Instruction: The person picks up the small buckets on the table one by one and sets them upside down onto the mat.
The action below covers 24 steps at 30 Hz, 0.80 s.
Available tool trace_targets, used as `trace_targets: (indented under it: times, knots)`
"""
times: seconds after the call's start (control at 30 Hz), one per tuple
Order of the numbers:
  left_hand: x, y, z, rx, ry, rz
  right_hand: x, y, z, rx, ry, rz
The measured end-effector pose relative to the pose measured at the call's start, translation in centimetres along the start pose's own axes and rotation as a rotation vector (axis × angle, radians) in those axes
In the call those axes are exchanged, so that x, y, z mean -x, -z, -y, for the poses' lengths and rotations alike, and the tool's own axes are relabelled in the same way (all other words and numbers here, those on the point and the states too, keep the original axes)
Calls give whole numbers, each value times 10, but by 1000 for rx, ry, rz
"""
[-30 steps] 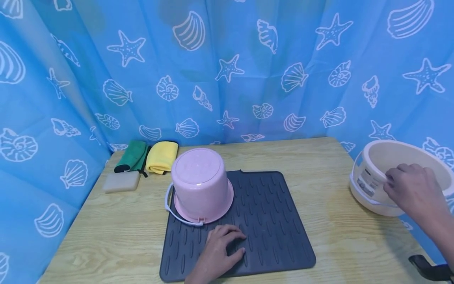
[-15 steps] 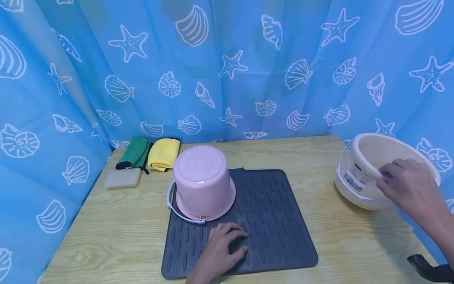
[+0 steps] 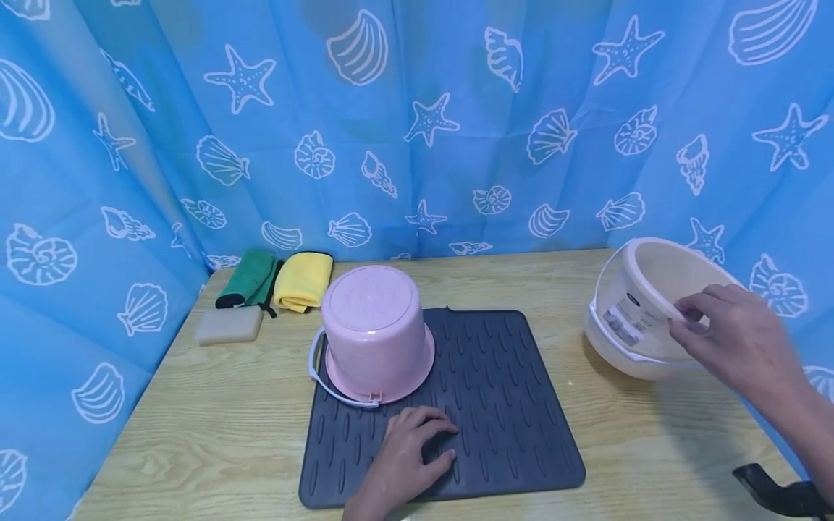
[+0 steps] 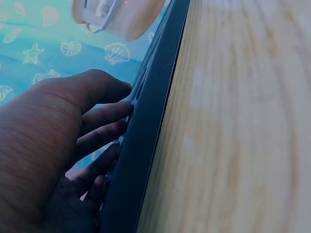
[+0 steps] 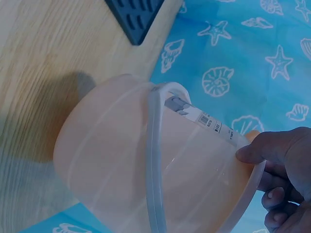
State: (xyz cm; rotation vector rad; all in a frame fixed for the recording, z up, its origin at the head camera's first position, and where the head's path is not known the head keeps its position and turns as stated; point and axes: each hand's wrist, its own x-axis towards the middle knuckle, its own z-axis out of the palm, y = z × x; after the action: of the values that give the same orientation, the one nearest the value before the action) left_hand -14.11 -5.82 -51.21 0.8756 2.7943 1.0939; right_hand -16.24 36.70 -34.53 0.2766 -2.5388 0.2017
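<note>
At the right, my right hand pinches the rim of a cream bucket, thumb outside and fingers curled inside. This bucket leans with its mouth towards my hand, and its white handle hangs down round the outside, as the right wrist view shows too. Whether its base touches the table cannot be told. My left hand rests on a dark grey ridged mat with loosely bent fingers, holding nothing. Just beyond it a pink bucket stands upside down on the mat, its pale handle lying to the left.
A green folded cloth, a yellow folded cloth and a pale block lie at the back left of the wooden table. A black curved object juts in at the lower right. Blue shell-patterned curtain surrounds the table.
My right hand has brought the cream bucket leftwards, from the table's right edge towards the mat. The left hand and the pink bucket have stayed put; the view has shifted slightly.
</note>
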Motion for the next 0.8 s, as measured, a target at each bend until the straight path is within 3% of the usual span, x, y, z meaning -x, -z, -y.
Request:
trace_targets:
  times: [0.8]
  knots:
    - [0, -3, 3, -18, -28, -19, -9, -14, 32, -119, 198, -122]
